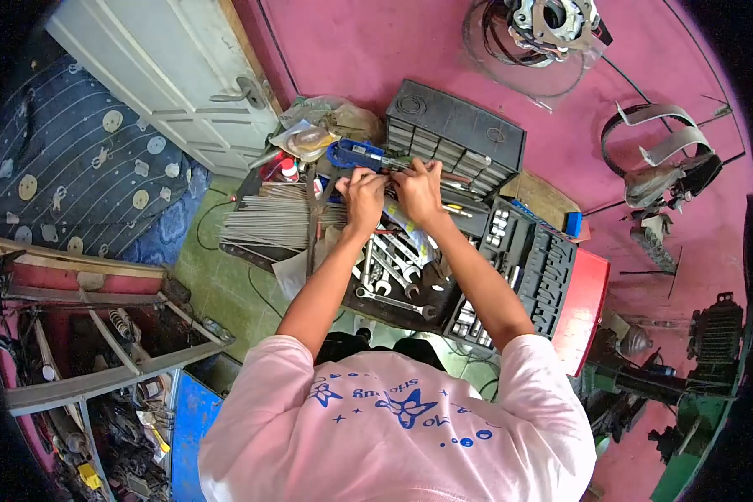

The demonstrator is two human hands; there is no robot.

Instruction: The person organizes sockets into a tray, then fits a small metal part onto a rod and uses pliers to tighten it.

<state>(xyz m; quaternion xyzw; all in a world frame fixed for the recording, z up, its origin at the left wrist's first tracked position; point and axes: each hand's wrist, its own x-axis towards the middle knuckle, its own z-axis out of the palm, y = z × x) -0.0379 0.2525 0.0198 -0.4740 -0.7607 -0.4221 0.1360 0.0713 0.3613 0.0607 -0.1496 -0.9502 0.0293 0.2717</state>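
My left hand (363, 197) is at the back of the workbench, its fingers curled beside a blue-handled tool (356, 156). Close to its right, my right hand (419, 189) has bent fingers over the tools in front of the grey drawer cabinet (452, 125). What either hand holds, if anything, is too small and covered to make out. Several wrenches (391, 266) lie below and between my forearms. A bundle of thin rods (268, 219) is left of my left hand. An open socket set case (519, 272) stands to the right.
A red metal lid or box (583, 309) is at the bench's right. Behind the bench, a plastic bag (343, 117) and a red-and-white bottle (289, 169) stand near the white door (171, 67). Parts hang on the pink wall (560, 109). Shelves (100, 335) hold parts at lower left.
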